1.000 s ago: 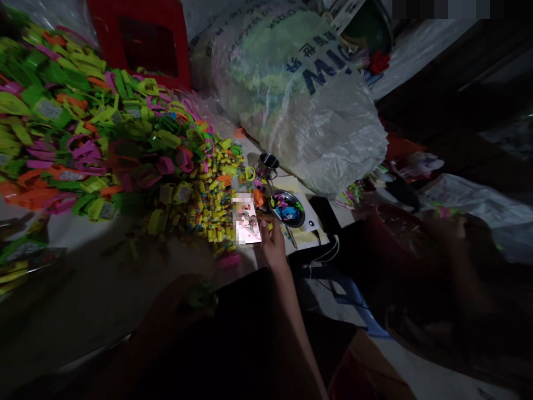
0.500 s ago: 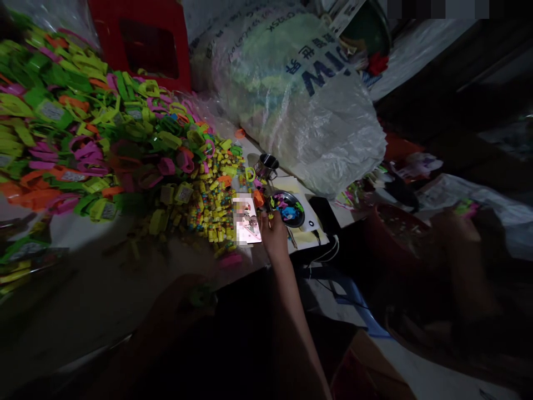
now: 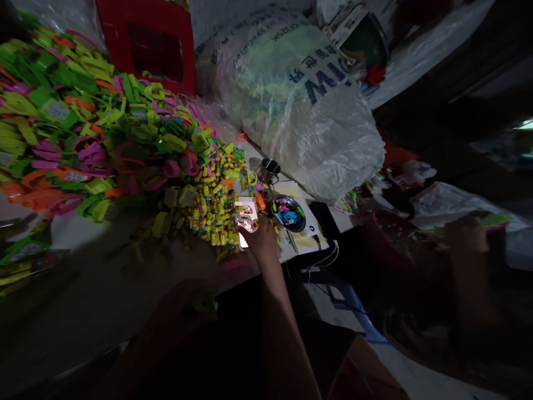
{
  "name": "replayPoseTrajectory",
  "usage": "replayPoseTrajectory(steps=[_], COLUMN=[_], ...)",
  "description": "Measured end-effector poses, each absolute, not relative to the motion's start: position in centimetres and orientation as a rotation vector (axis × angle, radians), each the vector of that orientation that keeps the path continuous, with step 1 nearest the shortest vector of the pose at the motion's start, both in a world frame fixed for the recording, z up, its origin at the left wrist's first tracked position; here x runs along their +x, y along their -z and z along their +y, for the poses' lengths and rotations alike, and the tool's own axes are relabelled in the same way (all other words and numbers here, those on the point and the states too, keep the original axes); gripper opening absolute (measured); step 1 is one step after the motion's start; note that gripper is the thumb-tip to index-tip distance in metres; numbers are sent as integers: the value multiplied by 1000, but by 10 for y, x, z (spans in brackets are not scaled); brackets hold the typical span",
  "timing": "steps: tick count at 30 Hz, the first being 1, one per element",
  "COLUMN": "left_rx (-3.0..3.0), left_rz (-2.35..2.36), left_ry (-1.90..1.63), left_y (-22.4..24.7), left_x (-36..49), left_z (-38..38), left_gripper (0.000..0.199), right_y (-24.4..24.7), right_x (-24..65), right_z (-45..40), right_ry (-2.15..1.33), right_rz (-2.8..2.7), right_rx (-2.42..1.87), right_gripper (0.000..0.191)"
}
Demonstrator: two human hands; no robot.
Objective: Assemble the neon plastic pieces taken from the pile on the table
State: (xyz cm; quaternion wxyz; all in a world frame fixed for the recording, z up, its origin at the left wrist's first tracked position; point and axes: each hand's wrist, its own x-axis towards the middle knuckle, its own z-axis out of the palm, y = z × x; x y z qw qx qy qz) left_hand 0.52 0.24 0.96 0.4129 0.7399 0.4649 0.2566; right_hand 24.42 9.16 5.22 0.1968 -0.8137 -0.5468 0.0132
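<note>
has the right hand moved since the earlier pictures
Yes: the right hand moved leftward in view, away from the metal dish, now overlapping the smartphone.

Right forearm (image 3: 280,297) extended forward; right hand (image 3: 263,238) palm down, fingers (image 3: 266,224) bent. Left hand (image 3: 186,297) lower, in shadow; finger position indeterminate.

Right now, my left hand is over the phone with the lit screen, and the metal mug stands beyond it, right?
Not quite: the head view shows your right hand over the phone. Your left hand is in shadow at a green piece. The metal mug does stand beyond the phone.
</note>
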Motion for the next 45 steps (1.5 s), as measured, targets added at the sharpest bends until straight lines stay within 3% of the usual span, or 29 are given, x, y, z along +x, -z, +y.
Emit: replayPoseTrajectory(steps=[5,11,20,26,30,35,41,45], left_rx=[1838,1811,1720,1648,1596,1528,1429,1212], left_rz=[1153,1193,1235,1166,1214,1218,1201,1256], left_ry=[-676,-706,-772,-816,-887,-1036,-1081,-1079], left_y=[-8,-10,-14,-13,-8,-4,-19,-36], left_x=[4,7,11,6,3,1,1,2], left_z=[-1,2,3,1,7,16,14,1], left_gripper=[46,30,26,45,48,51,44,42], right_y=[-56,-54,-51,-51,-65,-60,-22,-23], right_x=[236,235,244,240,229,197,170,168], right_z=[97,102,106,98,69,13,-24,-33], right_ry=[-34,-41,-79,9,-41,-586,-805,-791], right_rz=[-1557,-1501,-1544,-1466,-1399,-1467,-1482,-1512], right_rx=[-2375,-2389,-2389,-2274,-1935,-1593,-1477,-1402], right_gripper=[57,55,59,70,44,28,31,28])
